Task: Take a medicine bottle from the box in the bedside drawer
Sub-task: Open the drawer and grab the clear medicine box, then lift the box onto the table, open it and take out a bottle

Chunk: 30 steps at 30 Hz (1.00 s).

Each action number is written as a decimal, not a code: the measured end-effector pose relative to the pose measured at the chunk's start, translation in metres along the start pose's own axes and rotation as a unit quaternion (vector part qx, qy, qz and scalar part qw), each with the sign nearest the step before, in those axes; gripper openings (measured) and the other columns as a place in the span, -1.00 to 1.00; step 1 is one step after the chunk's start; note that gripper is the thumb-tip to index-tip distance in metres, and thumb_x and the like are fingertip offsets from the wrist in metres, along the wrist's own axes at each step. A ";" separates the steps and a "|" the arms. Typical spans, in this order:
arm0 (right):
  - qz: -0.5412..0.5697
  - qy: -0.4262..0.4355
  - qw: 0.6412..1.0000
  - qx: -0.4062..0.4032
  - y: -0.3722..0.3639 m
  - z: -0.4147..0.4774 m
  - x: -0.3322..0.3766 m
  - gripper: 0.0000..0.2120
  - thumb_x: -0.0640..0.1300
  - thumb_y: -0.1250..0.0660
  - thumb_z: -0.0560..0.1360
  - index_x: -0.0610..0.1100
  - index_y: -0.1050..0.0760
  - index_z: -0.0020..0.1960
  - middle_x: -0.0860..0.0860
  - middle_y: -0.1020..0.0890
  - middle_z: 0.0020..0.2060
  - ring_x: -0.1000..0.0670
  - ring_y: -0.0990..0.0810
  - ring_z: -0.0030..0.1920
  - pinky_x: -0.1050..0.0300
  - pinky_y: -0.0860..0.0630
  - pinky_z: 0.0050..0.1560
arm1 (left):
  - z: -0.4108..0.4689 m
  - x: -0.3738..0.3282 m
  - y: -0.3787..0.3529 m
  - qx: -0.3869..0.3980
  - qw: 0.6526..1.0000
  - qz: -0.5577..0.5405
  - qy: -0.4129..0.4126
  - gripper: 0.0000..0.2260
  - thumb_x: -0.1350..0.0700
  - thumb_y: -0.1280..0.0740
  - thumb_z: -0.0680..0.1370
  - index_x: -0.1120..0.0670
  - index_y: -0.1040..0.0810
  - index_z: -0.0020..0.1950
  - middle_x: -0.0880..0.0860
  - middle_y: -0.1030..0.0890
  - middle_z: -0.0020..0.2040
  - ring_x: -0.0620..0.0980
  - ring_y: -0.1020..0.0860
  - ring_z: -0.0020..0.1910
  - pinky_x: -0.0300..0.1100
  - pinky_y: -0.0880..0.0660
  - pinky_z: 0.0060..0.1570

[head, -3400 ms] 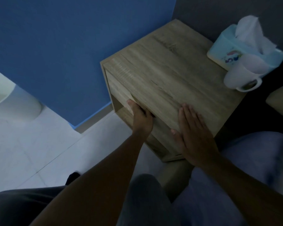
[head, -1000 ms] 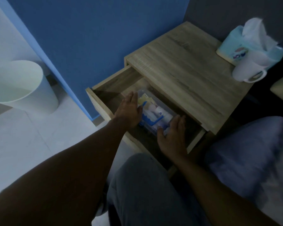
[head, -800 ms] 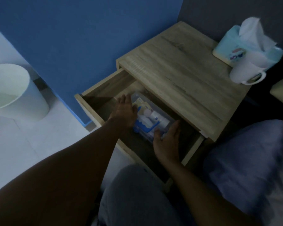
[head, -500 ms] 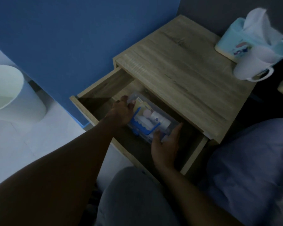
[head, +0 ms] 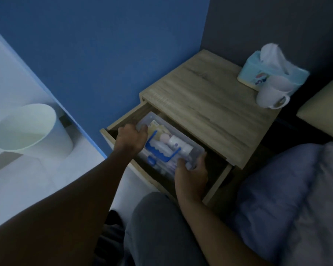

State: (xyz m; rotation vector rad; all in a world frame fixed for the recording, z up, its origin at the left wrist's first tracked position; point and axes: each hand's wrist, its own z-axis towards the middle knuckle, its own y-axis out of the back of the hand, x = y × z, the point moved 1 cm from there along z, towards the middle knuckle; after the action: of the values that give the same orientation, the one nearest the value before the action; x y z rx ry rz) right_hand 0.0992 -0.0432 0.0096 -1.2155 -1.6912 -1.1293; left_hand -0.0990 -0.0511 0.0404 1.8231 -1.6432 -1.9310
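Observation:
The bedside drawer (head: 217, 182) stands pulled out from the wooden nightstand (head: 210, 112). Inside it lies a clear plastic box (head: 197, 149) with a blue handle (head: 161, 152), holding several small white bottles (head: 178, 144) and packets. My left hand (head: 132, 138) grips the box's far left end. My right hand (head: 191, 173) grips its near right end. The box's underside is hidden, so I cannot tell whether it rests on the drawer floor.
A tissue box (head: 271, 73) and a white mug (head: 270, 96) stand at the nightstand's back right. A white waste bin (head: 31, 129) sits on the floor to the left by the blue wall. A bed with a blue-grey pillow (head: 288, 198) lies to the right.
The drawer was shut and has been pulled out. Both hands went into it and closed on the two ends of the clear box.

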 end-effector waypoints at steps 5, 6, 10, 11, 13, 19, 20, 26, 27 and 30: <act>0.055 0.033 0.998 0.010 0.009 -0.007 0.046 -0.30 -0.14 -0.36 0.56 0.05 -0.13 0.60 -0.01 -0.54 0.31 0.33 -0.51 -0.09 0.61 -0.43 -0.39 | -0.010 -0.041 0.028 -0.093 0.994 0.001 -0.058 -0.57 -0.07 -0.14 0.57 0.11 -0.50 0.34 0.20 -0.55 0.26 0.22 -0.46 0.28 -0.02 -0.40 0.24; 0.056 0.041 0.998 0.009 0.011 -0.006 0.055 -0.30 -0.14 -0.36 0.56 0.04 -0.12 0.60 -0.02 -0.54 0.31 0.33 -0.51 -0.11 0.60 -0.43 -0.39 | -0.010 -0.049 0.033 -0.100 0.993 -0.011 -0.064 -0.56 -0.06 -0.16 0.57 0.10 -0.48 0.37 0.20 -0.52 0.31 0.23 -0.44 0.32 0.03 -0.38 0.33; 0.077 0.051 0.996 0.000 0.016 0.014 0.091 -0.34 -0.13 -0.37 0.55 0.03 -0.20 0.58 -0.02 -0.56 0.29 0.35 -0.49 -0.21 0.61 -0.39 -0.44 | 0.003 -0.076 0.043 -0.111 0.990 -0.047 -0.073 -0.55 -0.10 -0.20 0.56 0.09 -0.48 0.37 0.18 -0.53 0.32 0.18 -0.47 0.32 0.06 -0.40 0.36; 0.083 0.053 0.995 -0.003 0.016 0.021 0.099 -0.35 -0.14 -0.37 0.55 0.02 -0.22 0.57 -0.03 -0.56 0.29 0.36 -0.51 -0.21 0.60 -0.40 -0.44 | 0.009 -0.082 0.043 -0.114 0.989 -0.050 -0.075 -0.56 -0.11 -0.21 0.55 0.09 -0.50 0.35 0.17 -0.55 0.29 0.17 -0.49 0.30 0.02 -0.43 0.34; 0.092 0.064 0.993 -0.023 0.014 0.036 0.113 -0.39 -0.19 -0.37 0.54 -0.06 -0.28 0.55 -0.06 -0.56 0.30 0.40 -0.50 -0.23 0.64 -0.37 -0.43 | 0.023 -0.092 0.041 -0.120 0.988 -0.057 -0.082 -0.57 -0.14 -0.24 0.54 0.07 -0.54 0.31 0.16 -0.59 0.25 0.14 -0.53 0.26 -0.10 -0.45 0.29; 0.085 0.068 0.993 -0.046 0.000 0.088 0.133 -0.42 -0.15 -0.37 0.51 -0.05 -0.33 0.50 -0.06 -0.56 0.29 0.03 -0.64 0.13 0.41 -0.62 -0.27 | 0.078 -0.113 0.028 -0.124 0.985 -0.102 -0.065 -0.58 -0.18 -0.28 0.48 0.03 -0.60 0.22 0.10 -0.61 0.19 0.07 -0.55 0.21 -0.15 -0.46 0.26; 0.091 0.063 0.993 -0.049 -0.004 0.097 0.136 -0.41 -0.17 -0.36 0.51 -0.05 -0.32 0.51 -0.06 -0.55 0.31 0.01 -0.64 0.18 0.24 -0.69 -0.10 | 0.088 -0.114 0.026 -0.125 0.983 -0.126 -0.055 -0.62 -0.14 -0.28 0.46 0.03 -0.63 0.16 0.07 -0.63 0.13 0.06 -0.56 0.19 -0.13 -0.49 0.23; 0.099 0.032 0.994 -0.045 -0.029 0.135 0.141 -0.43 -0.20 -0.23 0.55 -0.06 -0.25 0.56 -0.08 -0.51 0.37 0.02 -0.64 0.15 0.04 -0.66 0.10 | 0.139 -0.110 0.017 -0.099 0.973 -0.208 -0.030 -0.81 0.04 -0.29 0.45 0.02 -0.67 -0.06 0.04 -0.71 -0.06 0.04 -0.66 -0.01 -0.06 -0.61 0.07; 0.098 0.032 0.994 -0.044 -0.031 0.139 0.140 -0.43 -0.21 -0.22 0.56 -0.07 -0.25 0.56 -0.08 -0.51 0.38 0.01 -0.63 0.17 0.05 -0.65 0.12 | 0.146 -0.109 0.015 -0.093 0.972 -0.214 -0.033 -0.80 0.07 -0.30 0.46 0.04 -0.68 -0.03 0.08 -0.71 -0.01 0.06 -0.67 0.01 -0.03 -0.61 0.09; 0.089 0.045 0.994 -0.043 -0.038 0.150 0.139 -0.43 -0.22 -0.19 0.58 -0.08 -0.21 0.58 -0.10 -0.44 0.45 -0.03 -0.55 0.34 -0.03 -0.58 0.27 | 0.162 -0.109 0.009 -0.083 0.969 -0.229 -0.045 -0.77 0.11 -0.31 0.51 0.10 -0.68 0.10 0.08 -0.70 0.06 0.05 -0.66 0.07 -0.02 -0.59 0.16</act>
State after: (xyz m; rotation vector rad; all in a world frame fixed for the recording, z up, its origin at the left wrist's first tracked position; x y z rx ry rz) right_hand 0.0140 0.1334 0.0801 -1.3211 -1.4493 -1.1392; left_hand -0.1881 0.1165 0.0856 2.2192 -1.0986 -2.2667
